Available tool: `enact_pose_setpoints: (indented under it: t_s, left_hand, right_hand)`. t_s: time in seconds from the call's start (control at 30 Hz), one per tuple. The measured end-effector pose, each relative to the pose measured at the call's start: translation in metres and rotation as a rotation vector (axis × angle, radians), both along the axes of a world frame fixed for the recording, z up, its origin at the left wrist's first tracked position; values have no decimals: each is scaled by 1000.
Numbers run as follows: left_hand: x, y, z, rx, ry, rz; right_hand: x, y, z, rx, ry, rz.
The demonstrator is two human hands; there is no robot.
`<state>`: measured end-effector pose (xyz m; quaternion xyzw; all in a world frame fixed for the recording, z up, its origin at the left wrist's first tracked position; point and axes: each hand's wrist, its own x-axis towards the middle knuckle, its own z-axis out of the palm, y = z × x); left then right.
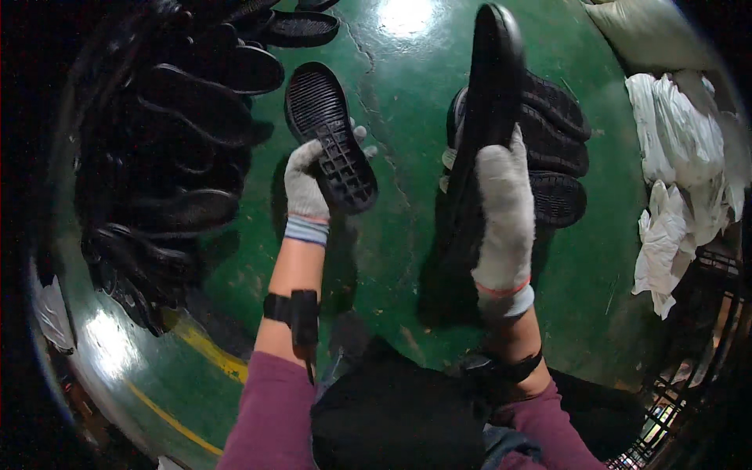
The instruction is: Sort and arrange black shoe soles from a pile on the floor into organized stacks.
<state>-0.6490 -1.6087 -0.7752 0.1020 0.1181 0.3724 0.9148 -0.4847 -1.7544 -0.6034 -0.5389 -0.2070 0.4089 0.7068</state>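
My left hand [305, 188], in a whitish knit glove, is closed round a black shoe sole [319, 102]. Fine ribs cover this sole's upper part, and a raised grid of blocks covers its lower part. In my right hand [505, 223], gloved likewise, a second black shoe sole [495, 70] stands nearly upright, its rim turned partly sideways. Its lower part is dark and hard to make out. Beyond the right hand, several black soles [554, 141] lie side by side on the floor, partly hidden by the held one.
A large heap of black shoe soles [196, 94] spreads along the left side. White plastic bags [674, 133] and a pale sack [650, 31] lie at the right edge, above a dark metal grid [705, 313]. The green floor [399, 258] has a yellow line [207, 348].
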Motion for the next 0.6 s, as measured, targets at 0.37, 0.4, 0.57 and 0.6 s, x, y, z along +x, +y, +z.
enact_pose_setpoints:
  t_s: [0.37, 0.4, 0.57, 0.6]
  left_hand:
    - [11, -64, 73, -36, 132, 75]
    - [12, -66, 78, 113, 162, 29]
    - [28, -86, 83, 96, 488, 15]
    - [23, -87, 74, 187, 472, -42]
  right_hand:
    - [-55, 33, -22, -390, -1363, 17]
    - [-59, 34, -32, -485, -1369, 72]
    - [-37, 9, -43, -471, -1333, 36]
    - [-30, 5, -38, -454, -1261, 86]
